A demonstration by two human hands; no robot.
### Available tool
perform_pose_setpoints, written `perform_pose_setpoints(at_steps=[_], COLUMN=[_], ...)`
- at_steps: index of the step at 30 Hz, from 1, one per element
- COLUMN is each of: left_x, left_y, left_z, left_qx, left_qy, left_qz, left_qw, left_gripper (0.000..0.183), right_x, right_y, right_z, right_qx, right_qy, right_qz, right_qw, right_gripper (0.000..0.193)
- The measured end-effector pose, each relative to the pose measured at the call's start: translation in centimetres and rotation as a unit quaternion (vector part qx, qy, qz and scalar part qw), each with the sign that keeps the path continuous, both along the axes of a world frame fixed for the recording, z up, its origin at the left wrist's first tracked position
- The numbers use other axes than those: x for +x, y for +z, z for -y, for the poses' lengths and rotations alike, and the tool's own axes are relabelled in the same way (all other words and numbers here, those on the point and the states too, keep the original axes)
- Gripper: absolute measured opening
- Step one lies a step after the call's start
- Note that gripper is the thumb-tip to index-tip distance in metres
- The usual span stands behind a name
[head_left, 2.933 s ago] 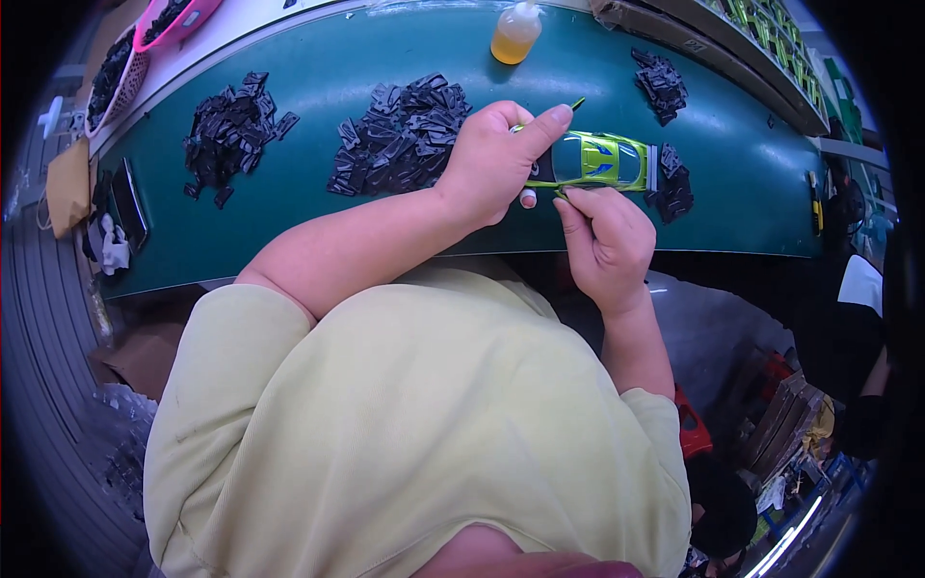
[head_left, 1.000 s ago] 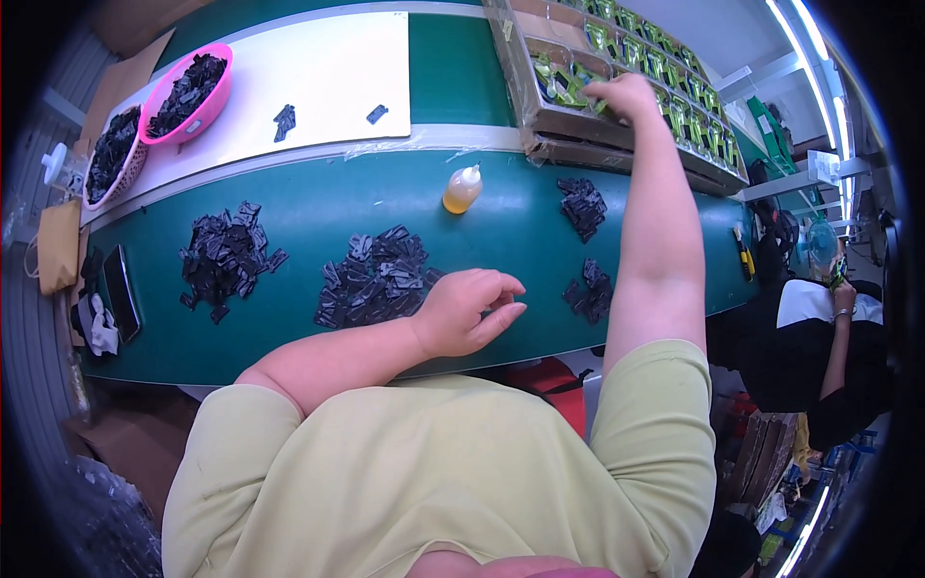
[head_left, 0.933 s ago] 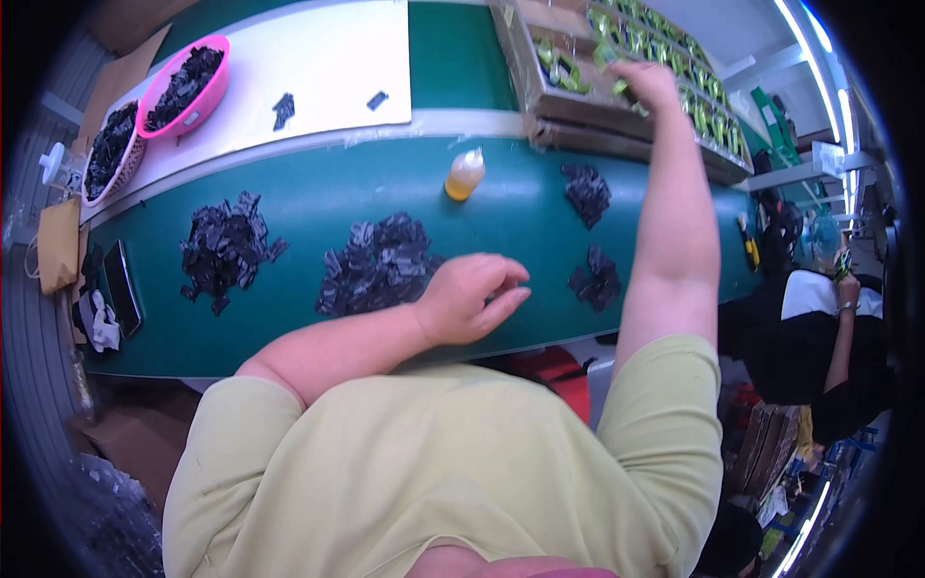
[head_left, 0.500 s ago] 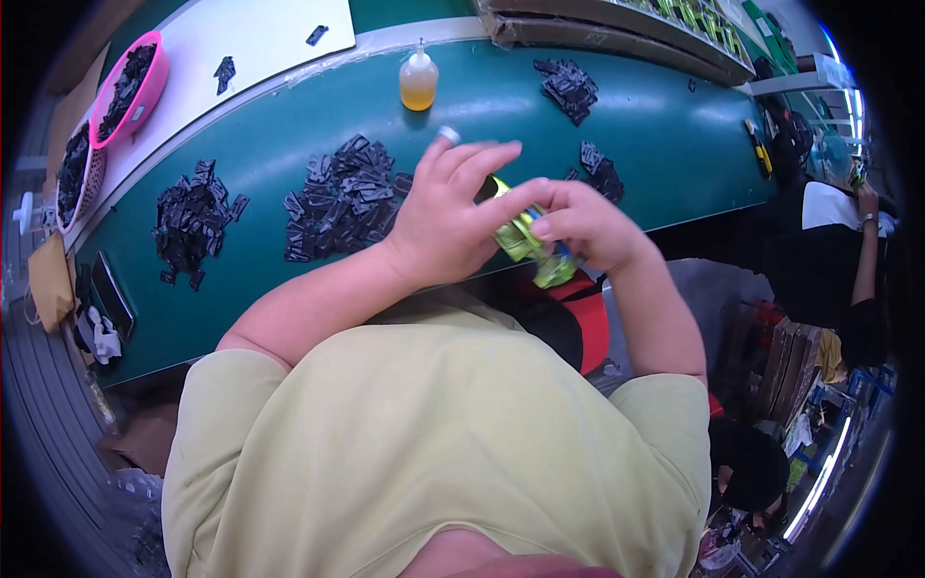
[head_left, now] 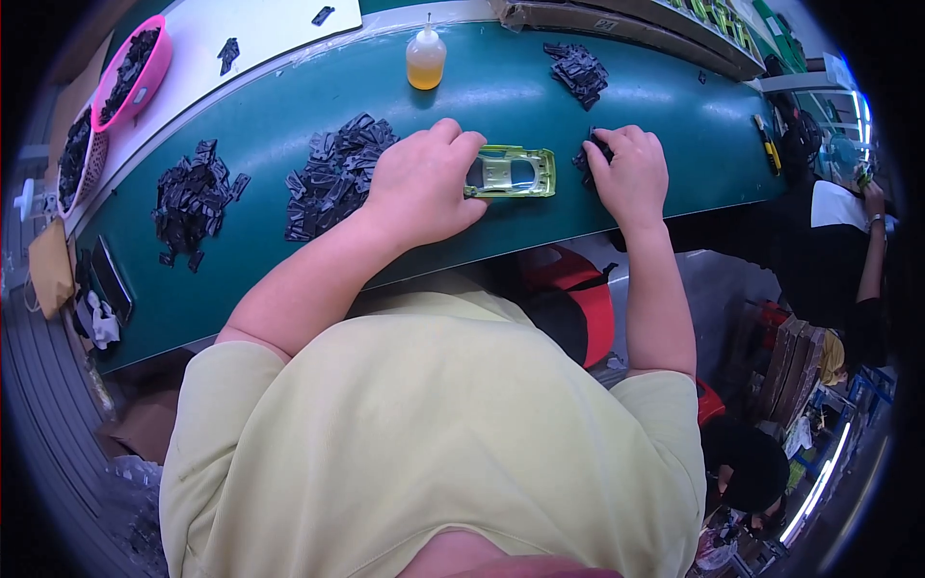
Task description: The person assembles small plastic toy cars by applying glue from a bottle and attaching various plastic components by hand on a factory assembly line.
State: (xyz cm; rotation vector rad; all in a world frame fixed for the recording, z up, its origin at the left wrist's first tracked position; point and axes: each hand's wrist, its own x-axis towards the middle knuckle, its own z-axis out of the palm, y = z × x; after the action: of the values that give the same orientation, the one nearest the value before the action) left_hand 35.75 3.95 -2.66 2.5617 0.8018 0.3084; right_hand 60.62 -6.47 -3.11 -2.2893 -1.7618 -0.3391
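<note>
My left hand (head_left: 427, 183) grips one end of a light-green toy car body (head_left: 538, 173), thumb on its near side and fingers on its far side. The body lies level at the green table, its open frame and a silvery middle showing. Off to the right, my right hand (head_left: 631, 173) is down at a small pile of black plastic parts (head_left: 582, 164), with thumb and forefinger closed around a black part there. Most of that pile is hidden by the hand. A larger heap of black plastic parts (head_left: 332, 183) lies just left of my left hand.
A squeeze bottle of amber liquid (head_left: 425, 63) stands beyond my hands. More black parts lie in a left heap (head_left: 198, 202) and a far-right heap (head_left: 578, 75). A pink basket (head_left: 159, 72) sits far left, a yellow cutter (head_left: 768, 146) far right. A co-worker's arm (head_left: 872, 250) shows at right.
My hands have moved apart. The left hand has brought the car body down to the table and turned it level; the right has let go of it and reached to the small black pile.
</note>
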Motion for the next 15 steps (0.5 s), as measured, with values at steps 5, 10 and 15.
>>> perform_pose_setpoints(at_steps=[5, 10, 15], left_x=[0.1, 0.2, 0.3], left_y=[-0.1, -1.0, -1.3], left_z=[-0.1, -0.2, -0.3], left_qx=[-0.011, 0.019, 0.022], left_qy=[0.008, 0.021, 0.027], left_qz=[0.036, 0.089, 0.097], left_qw=[0.999, 0.996, 0.995], left_gripper=[0.052, 0.047, 0.041], right_x=[-0.4, 0.3, 0.2], right_y=[0.3, 0.2, 0.4], right_z=[-0.5, -0.9, -1.3], right_qx=[-0.01, -0.035, -0.04], right_qy=[-0.021, -0.017, -0.017], right_qz=[0.001, 0.008, 0.009], right_qw=[1.0, 0.999, 0.999], right_gripper=[0.023, 0.023, 0.022])
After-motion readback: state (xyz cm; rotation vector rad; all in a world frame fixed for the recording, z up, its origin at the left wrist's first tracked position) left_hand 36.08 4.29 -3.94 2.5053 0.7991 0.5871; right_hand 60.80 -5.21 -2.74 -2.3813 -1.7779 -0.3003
